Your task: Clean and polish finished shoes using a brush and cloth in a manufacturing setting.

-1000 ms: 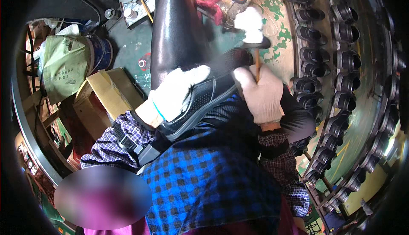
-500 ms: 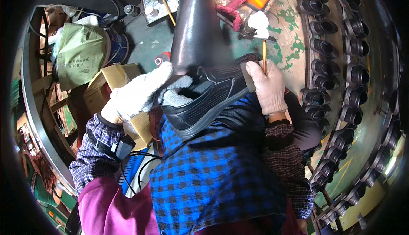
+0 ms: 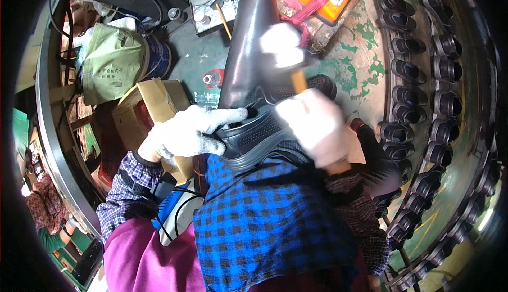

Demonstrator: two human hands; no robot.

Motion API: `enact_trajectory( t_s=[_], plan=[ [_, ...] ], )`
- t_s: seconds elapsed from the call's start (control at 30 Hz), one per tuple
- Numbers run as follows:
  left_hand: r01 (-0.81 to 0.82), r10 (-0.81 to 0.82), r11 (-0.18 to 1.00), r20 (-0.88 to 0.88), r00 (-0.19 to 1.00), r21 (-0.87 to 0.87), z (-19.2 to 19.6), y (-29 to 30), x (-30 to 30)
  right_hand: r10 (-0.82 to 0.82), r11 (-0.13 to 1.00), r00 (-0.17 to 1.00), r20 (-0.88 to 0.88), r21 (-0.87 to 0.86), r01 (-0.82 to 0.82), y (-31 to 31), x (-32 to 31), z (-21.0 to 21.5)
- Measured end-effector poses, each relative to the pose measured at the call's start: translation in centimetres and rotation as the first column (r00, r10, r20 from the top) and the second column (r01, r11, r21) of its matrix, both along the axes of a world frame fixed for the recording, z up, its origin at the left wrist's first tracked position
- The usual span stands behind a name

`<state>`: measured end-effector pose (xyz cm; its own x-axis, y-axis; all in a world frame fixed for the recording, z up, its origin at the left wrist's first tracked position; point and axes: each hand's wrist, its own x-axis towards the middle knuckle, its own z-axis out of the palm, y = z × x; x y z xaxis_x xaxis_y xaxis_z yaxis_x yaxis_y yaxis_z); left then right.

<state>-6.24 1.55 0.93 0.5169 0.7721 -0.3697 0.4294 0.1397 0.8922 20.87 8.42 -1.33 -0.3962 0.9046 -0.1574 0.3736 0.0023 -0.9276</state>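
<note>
1. Your shoe (image 3: 255, 139) lies slantwise over the blue checked cloth (image 3: 264, 212) on your lap, toe up and to the right, opening upward. Its near end appears at the lower end of the glossy black form (image 3: 248, 43).
2. Left hand (image 3: 182, 133), gloved: half a second ago its fingertips reach inside the opening; now they lie parted at the heel end, the uppermost finger stretched out over the opening. Cannot tell whether they pinch the rim.
3. Right hand (image 3: 317, 128), gloved and blurred: fingers closed around the wooden-handled tool (image 3: 299, 81). The handle, near upright half a second ago, now tilts left.
4. The tool's white head (image 3: 281, 43) shifts with it, from beyond the toe to in front of the form's right edge. Contact with the shoe: cannot tell.
5. Judgement: your right hand does the moving, while your left probably steadies the heel; its changed hold leaves more of the opening uncovered.
6. Around you: cardboard box (image 3: 159, 99) at left, rows of black shoes (image 3: 407, 71) at right.
</note>
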Motion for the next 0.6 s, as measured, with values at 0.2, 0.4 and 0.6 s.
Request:
enact_trajectory(
  t_s=[0.2,0.4,0.6],
  plan=[
    [-0.027,-0.015,0.977,-0.197,0.98,-0.21,1.8,1.2,0.7,0.237,0.91,0.904,0.356,0.245,-0.335,-0.6,-1.3,1.0],
    [0.111,-0.113,0.993,-0.076,0.991,-0.03,4.1,3.7,4.8,0.131,0.958,0.991,0.02,0.254,-0.132,3.0,3.5,2.3],
    [0.413,-0.25,0.717,-0.345,0.905,0.562,1.4,7.5,10.4,0.476,0.803,0.867,-0.148,-0.329,-0.497,2.1,9.1,3.9]
  ],
)
